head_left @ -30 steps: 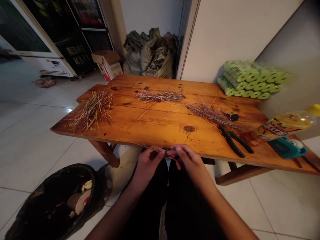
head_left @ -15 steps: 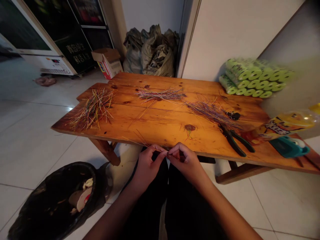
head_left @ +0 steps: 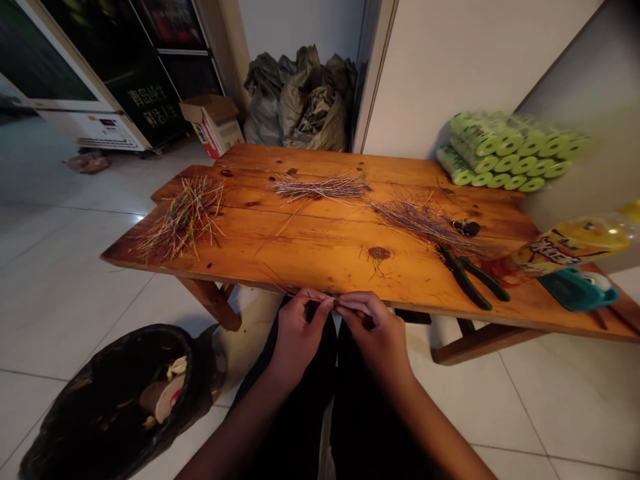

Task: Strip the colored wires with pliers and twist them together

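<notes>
My left hand (head_left: 299, 331) and my right hand (head_left: 375, 331) meet just below the near edge of the low wooden table (head_left: 320, 250), over my lap. Both pinch a few thin wires (head_left: 293, 291) between fingertips, and the strands trail off to the left. On the table lie three heaps of thin coloured wires: a yellow-green pile (head_left: 185, 215) at the left, a pale purple bundle (head_left: 320, 189) in the middle, and a purple pile (head_left: 420, 222) at the right.
Black-handled pliers (head_left: 470, 275) lie right of the purple pile, beside a small black part (head_left: 466, 228). A yellow bottle (head_left: 575, 245), a teal object (head_left: 577, 287) and a pack of green rolls (head_left: 510, 155) sit at the right. A black-lined bin (head_left: 110, 400) stands on the floor at my left.
My hands stay pinched together at the table edge; they have shifted slightly, with the right fingers curling more over the wire. Nothing on the table has moved.
</notes>
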`<action>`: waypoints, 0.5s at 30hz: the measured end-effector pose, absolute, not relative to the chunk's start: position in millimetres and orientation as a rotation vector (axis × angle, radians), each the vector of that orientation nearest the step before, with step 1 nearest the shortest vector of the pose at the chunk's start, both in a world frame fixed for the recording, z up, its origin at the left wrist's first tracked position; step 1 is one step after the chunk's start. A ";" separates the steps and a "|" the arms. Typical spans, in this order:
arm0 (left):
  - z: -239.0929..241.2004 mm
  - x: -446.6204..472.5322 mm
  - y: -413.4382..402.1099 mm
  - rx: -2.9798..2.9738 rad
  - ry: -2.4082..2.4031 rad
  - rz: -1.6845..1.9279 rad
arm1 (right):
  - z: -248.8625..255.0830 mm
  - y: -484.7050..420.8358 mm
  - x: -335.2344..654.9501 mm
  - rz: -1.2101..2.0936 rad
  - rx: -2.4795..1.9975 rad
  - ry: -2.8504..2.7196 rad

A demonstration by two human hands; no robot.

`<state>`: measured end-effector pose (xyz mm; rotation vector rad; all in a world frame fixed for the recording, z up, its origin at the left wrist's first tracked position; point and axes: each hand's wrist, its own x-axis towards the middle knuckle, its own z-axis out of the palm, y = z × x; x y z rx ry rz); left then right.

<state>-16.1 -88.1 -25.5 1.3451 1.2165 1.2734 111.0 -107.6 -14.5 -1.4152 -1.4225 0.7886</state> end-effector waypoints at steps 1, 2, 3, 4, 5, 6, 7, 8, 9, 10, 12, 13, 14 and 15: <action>-24.9 -15.1 -88.2 1.312 1.204 1.281 | -15.7 -108.4 109.8 0.777 -1.406 -1.397; -24.2 -14.1 -88.6 1.273 1.188 1.291 | -17.0 -109.2 108.2 0.766 -1.389 -1.365; -23.6 -13.0 -89.2 1.230 1.167 1.298 | -18.5 -110.0 106.5 0.757 -1.364 -1.328; -22.9 -12.0 -89.9 1.184 1.144 1.300 | -20.1 -110.9 104.6 0.753 -1.335 -1.291; -22.3 -11.0 -90.7 1.139 1.123 1.302 | -21.9 -111.7 102.8 0.748 -1.303 -1.258; -21.7 -10.0 -91.4 1.100 1.105 1.302 | -23.8 -112.6 101.2 0.737 -1.268 -1.227; -21.1 -9.1 -92.0 1.066 1.091 1.304 | -25.7 -113.4 99.9 0.721 -1.231 -1.202; -20.6 -8.3 -92.4 1.038 1.080 1.307 | -27.6 -114.2 99.2 0.702 -1.196 -1.188; -20.1 -7.5 -92.6 1.013 1.070 1.315 | -29.3 -115.1 99.0 0.680 -1.168 -1.190; -19.8 -7.0 -92.7 0.992 1.061 1.327 | -30.6 -115.9 99.3 0.655 -1.153 -1.203; -19.3 -6.7 -92.4 0.969 1.048 1.343 | -31.3 -117.4 101.7 0.636 -1.147 -1.249; -19.2 -7.0 -92.2 0.968 1.048 1.342 | -30.5 -117.8 103.5 0.658 -1.138 -1.271; -19.1 -7.6 -92.0 0.976 1.054 1.338 | -28.8 -118.0 105.5 0.708 -1.115 -1.285; -18.9 -8.3 -91.9 0.991 1.065 1.334 | -26.5 -117.6 107.7 0.785 -1.081 -1.280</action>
